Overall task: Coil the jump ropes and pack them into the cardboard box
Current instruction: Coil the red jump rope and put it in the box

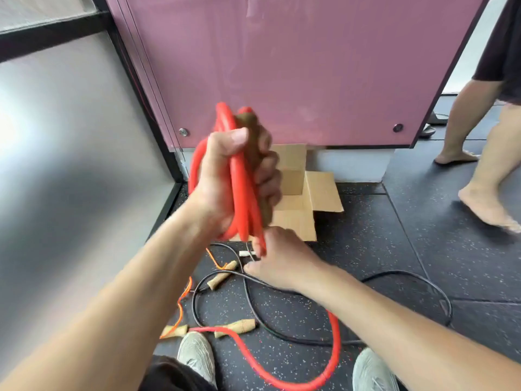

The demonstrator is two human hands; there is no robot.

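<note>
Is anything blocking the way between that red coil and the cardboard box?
Nothing visible does. The cardboard box stands open just behind the red coil in the left hand. The coil's loose tail trails on the floor, where it crosses a black rope.

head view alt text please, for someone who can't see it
A person's left hand grips a coiled red jump rope and its brown handle, while the right hand pinches the rope just below. An open cardboard box sits behind on the dark floor, with more ropes and wooden handles lying loose in front.
</note>
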